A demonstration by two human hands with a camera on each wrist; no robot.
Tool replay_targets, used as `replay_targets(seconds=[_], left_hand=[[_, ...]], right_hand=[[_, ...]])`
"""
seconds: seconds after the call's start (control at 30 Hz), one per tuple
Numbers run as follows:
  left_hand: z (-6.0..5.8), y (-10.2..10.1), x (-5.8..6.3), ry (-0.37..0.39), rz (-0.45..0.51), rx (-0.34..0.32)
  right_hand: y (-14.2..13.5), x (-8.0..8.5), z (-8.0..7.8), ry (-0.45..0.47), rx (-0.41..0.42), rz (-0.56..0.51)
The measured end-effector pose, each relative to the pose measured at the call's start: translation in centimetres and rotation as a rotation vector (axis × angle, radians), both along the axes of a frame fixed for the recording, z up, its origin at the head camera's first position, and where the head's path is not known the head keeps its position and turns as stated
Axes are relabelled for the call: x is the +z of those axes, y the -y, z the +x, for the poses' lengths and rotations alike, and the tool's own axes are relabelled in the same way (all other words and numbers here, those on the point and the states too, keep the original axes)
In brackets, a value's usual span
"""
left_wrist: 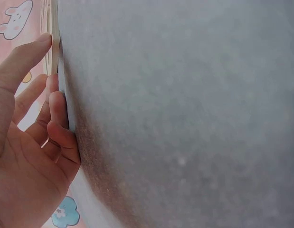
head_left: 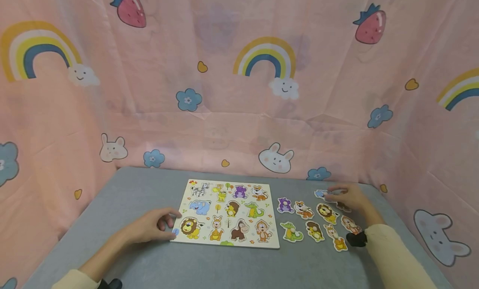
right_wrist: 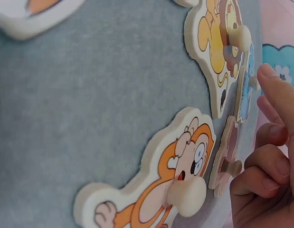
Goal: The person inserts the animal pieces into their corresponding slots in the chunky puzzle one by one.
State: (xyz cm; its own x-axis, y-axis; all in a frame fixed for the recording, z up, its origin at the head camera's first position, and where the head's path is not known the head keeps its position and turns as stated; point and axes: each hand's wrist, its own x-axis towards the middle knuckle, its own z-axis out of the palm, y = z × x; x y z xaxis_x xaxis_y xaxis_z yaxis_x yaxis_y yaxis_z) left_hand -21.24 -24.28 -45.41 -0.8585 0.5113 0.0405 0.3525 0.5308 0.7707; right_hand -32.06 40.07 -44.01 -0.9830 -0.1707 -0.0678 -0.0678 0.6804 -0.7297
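My left hand [head_left: 151, 226] holds the white animal puzzle board [head_left: 233, 244] at its front left corner. In the left wrist view the thumb [left_wrist: 30, 54] touches the board's edge [left_wrist: 55, 47], with the other fingers curled beside it. My right hand [head_left: 348, 197] is over the far end of the loose pieces, its fingertips at the blue elephant piece [head_left: 320, 193]. In the right wrist view, a fingertip is close to that piece's small knob [right_wrist: 253, 83]. The brown piece [right_wrist: 224, 159] lies below the curled fingers, partly hidden from the head camera.
Right of the board lie knobbed pieces: purple animal [head_left: 285, 205], tiger [head_left: 303, 210], lion [head_left: 327, 214], crocodile [head_left: 291, 232], hedgehog [head_left: 314, 231], kangaroo [head_left: 335, 238] and monkey [head_left: 350, 225]. A grey cloth covers the table [head_left: 168, 264]. Behind hangs a pink printed curtain [head_left: 157, 72].
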Motion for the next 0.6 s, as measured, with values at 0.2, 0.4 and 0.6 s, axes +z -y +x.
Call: replay_targets(seconds=[0.2, 0.4, 0.6], left_hand=[[0.09, -0.19, 0.21, 0.009, -0.002, 0.001], [0.13, -0.22, 0.24, 0.004, -0.003, 0.004], [0.02, -0.14, 0.09, 0.000, -0.001, 0.002]], right_hand=[[0.24, -0.08, -0.34, 0.005, 0.002, 0.025], [0.16, -0.54, -0.84, -0.044, 0.012, 0.065], [0.25, -0.89, -0.83, -0.043, -0.002, 0.004]])
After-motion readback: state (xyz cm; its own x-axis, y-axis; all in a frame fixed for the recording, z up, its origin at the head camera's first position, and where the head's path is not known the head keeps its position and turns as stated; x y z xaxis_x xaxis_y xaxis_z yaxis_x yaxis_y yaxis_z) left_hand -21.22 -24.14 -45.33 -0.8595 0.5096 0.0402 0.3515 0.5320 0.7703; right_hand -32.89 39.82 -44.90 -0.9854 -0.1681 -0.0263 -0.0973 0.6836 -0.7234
